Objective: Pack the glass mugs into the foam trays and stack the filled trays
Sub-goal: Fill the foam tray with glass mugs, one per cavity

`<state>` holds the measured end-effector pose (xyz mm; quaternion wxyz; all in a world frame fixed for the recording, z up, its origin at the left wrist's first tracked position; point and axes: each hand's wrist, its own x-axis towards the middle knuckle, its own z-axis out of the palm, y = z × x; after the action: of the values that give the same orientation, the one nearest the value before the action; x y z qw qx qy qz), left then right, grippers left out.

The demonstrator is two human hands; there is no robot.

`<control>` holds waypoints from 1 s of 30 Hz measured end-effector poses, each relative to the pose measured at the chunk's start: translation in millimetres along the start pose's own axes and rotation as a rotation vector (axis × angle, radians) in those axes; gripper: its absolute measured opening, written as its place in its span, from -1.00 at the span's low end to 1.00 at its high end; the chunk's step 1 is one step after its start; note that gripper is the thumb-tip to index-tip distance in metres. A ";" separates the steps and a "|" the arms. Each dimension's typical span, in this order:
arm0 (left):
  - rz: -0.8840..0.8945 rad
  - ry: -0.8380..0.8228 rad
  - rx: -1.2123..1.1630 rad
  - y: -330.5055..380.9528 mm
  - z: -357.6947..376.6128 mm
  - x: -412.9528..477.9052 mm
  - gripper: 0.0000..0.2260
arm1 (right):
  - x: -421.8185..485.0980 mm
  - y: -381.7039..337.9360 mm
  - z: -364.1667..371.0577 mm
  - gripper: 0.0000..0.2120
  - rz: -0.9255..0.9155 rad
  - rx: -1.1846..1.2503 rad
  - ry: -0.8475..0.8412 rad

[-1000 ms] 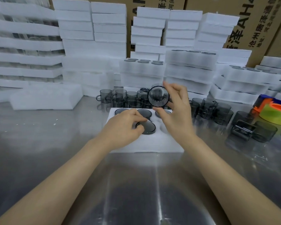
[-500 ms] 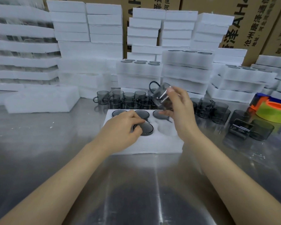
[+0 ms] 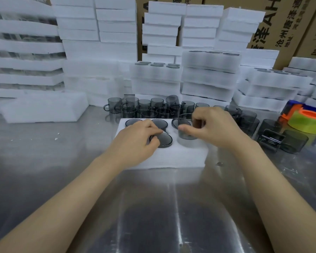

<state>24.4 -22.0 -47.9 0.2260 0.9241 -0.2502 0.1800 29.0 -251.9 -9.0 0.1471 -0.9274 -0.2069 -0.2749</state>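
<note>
Counter (image 3: pixel 153 207): steel, with the work set square in front of the person.
Foam tray (image 3: pixel 162 159): lies flat within easy reach of both hands, pockets facing up.
Left hand (image 3: pixel 139 141): fingers curled round the seated mug (image 3: pixel 161 140) in a front pocket, probably pressing it home and steadying the tray.
Right hand (image 3: pixel 213 128): pinches the held mug (image 3: pixel 187 132) by its wall, partway into the neighbouring front pocket (which way up is hard to tell).
Back-row mugs (image 3: pixel 133 122): sunk in their pockets, flat dark bases showing.
Loose mugs (image 3: pixel 148 108): crowded just behind the tray, so the next ones are close.
Tape dispenser (image 3: pixel 306 121): well off to the right, clear of the work.
Filled stacks (image 3: pixel 208 73): walled up behind, in front of cartons (image 3: pixel 281 24); a finished tray must be lifted over the loose glass.
</note>
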 end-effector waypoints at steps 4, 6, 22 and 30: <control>0.008 -0.003 0.005 1.0 -0.7 -0.3 -0.68 | -3.3 -4.8 -3.1 -0.50 -0.079 -0.033 -0.113; 0.013 -0.004 0.008 1.9 -1.4 -0.7 -0.69 | -4.6 -4.7 -2.5 -0.49 -0.096 -0.048 -0.142; 0.022 0.008 0.048 4.4 -1.7 -2.4 -0.68 | -7.5 -9.9 6.1 -0.67 -0.049 0.204 -0.077; 0.026 0.011 0.054 6.1 -2.3 -3.1 -0.68 | -6.6 -9.7 13.3 -0.77 0.017 0.223 -0.216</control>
<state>18.1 -24.4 -45.3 0.2001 0.9254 -0.2563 0.1948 25.4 -240.3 -21.9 0.2284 -0.9312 -0.2429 -0.1474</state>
